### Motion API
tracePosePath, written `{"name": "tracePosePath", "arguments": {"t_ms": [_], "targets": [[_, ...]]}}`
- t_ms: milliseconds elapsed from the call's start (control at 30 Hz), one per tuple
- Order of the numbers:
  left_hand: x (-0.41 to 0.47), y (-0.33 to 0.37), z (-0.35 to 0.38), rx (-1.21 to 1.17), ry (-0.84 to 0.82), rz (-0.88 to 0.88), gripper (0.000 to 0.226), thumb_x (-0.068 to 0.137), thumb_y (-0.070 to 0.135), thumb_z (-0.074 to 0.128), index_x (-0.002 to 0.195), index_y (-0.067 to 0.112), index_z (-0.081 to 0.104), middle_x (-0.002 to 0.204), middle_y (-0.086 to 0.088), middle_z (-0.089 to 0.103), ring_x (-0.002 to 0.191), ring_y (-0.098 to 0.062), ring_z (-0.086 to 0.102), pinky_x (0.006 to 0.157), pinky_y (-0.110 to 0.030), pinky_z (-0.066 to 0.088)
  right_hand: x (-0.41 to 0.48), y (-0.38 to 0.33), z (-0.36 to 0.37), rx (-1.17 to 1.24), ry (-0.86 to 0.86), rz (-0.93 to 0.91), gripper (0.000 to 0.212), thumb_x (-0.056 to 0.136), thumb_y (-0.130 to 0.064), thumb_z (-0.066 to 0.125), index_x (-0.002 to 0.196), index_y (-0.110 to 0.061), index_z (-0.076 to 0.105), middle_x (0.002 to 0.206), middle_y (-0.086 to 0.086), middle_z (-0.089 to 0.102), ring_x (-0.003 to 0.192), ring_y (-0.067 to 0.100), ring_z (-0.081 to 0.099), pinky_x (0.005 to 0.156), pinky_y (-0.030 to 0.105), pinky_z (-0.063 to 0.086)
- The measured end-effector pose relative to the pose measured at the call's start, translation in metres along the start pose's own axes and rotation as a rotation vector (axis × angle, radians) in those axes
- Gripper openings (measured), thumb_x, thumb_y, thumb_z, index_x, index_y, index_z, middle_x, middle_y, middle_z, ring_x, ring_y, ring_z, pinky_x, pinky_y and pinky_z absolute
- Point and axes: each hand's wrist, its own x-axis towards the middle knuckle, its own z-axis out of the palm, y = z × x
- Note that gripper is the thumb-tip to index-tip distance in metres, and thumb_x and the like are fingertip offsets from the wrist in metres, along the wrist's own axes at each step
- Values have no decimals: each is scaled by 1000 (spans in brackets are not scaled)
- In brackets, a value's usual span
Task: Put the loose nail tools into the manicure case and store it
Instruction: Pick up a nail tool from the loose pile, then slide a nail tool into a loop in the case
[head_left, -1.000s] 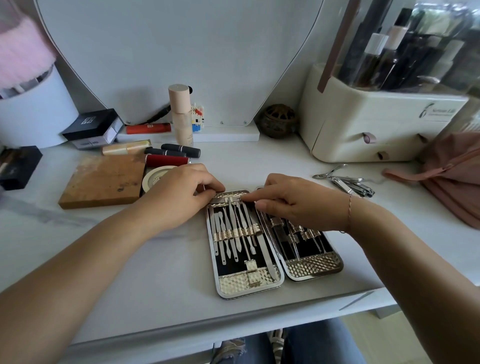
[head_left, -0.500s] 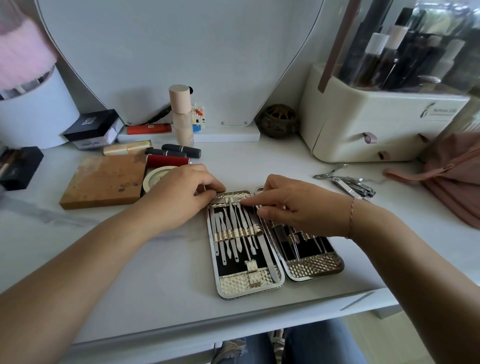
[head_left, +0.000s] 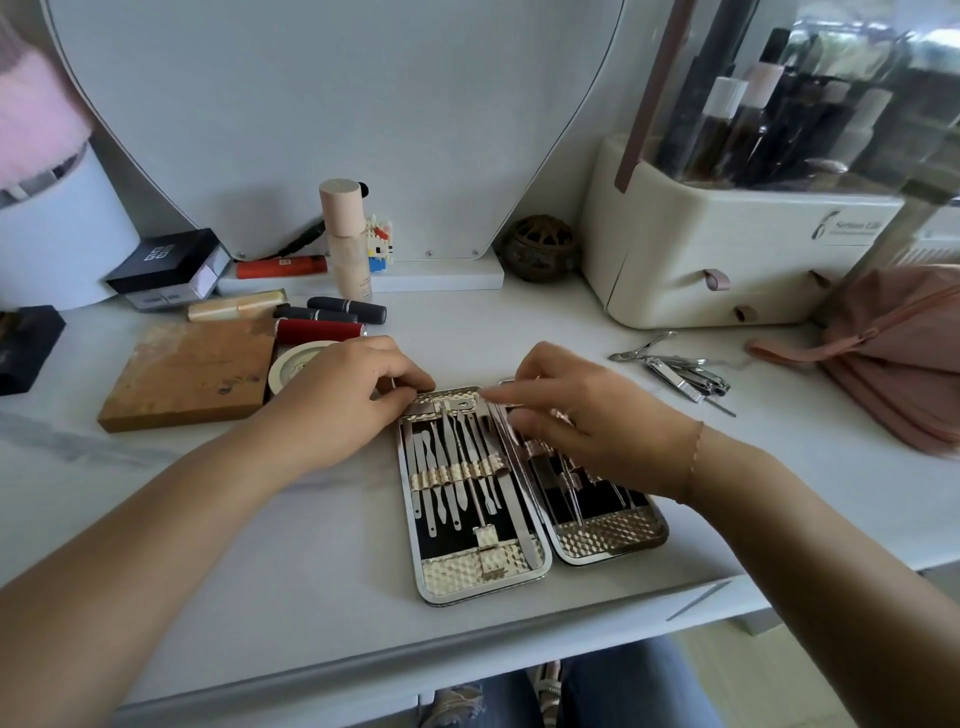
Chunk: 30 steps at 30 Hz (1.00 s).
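1. Head view: manicure case lies open flat on the vanity table; left hand pinches its top-left corner with curled fingers, same as a second ago.
2. Right hand has come off the left-half tools and is blurry over the hinge, fingers loosely spread; can't tell if it holds anything.
3. Loose nail tools are piled well off to the right, untouched; I'd guess they're next.
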Motion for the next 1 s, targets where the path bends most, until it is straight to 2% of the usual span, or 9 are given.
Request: {"name": "tracePosePath", "arguments": {"t_ms": [133,200,333,467,667,767,867,933,1000], "targets": [[0,-1,1,-3,3,-13,20,86,14,62,94,29,72,82,21,56,71,5,50,62,-3,33,-17,32,-20,68,392,302,16,86,-23,63,98,-18,71,85,-6,61,70,3,56,65,2,38],[0,-1,2,-7,5,-18,20,85,14,62,94,29,72,84,18,59,71,5,51,62,-4,33,-29,52,-29,85,462,520,8,81,-23,68,84,-17,74,71,-5,64,60,7,55,57,4,38],[0,-2,2,-23,16,-5,20,84,11,63,91,27,73,83,15,61,75,13,49,62,-1,33,-42,64,-25,135,318,687,12,73,-27,76,72,-16,73,71,3,70,67,20,62,59,18,44],[0,-2,3,-30,19,-1,21,84,11,64,90,29,73,82,17,61,78,11,50,63,-1,34,-38,52,-19,40,200,714,18,68,-37,77,66,-20,71,63,-2,65,62,14,58,60,27,44],[1,-3,2,-23,4,5,21,84,12,64,92,30,72,81,18,59,76,11,50,63,-4,34,-26,44,-23,-143,61,747,21,77,-20,64,59,-9,68,57,2,60,62,19,55,64,32,50],[0,-3,2,-12,9,2,20,85,13,63,93,30,72,81,20,58,76,12,49,63,-4,34,-22,45,-22,-170,-34,753,26,79,-19,56,67,2,64,60,11,59,61,26,52,63,36,53],[0,-2,2,-11,13,-6,20,85,14,63,92,30,72,82,20,58,73,6,51,62,-7,34,-23,43,-21,-214,-88,723,29,84,-21,48,79,3,64,76,17,65,73,34,60,62,32,48],[0,-2,2,-12,5,-12,20,85,14,63,93,30,72,83,20,58,73,1,52,62,-10,33,-27,45,-22,-170,-67,687,29,87,-19,48,81,6,61,76,22,63,72,38,56,60,31,41],[0,-1,2,-6,6,-17,20,86,15,62,93,31,71,84,19,59,74,0,52,62,-11,32,-31,48,-23,80,9,663,25,89,-14,51,75,3,62,65,17,61,59,29,52,59,29,39]]}}
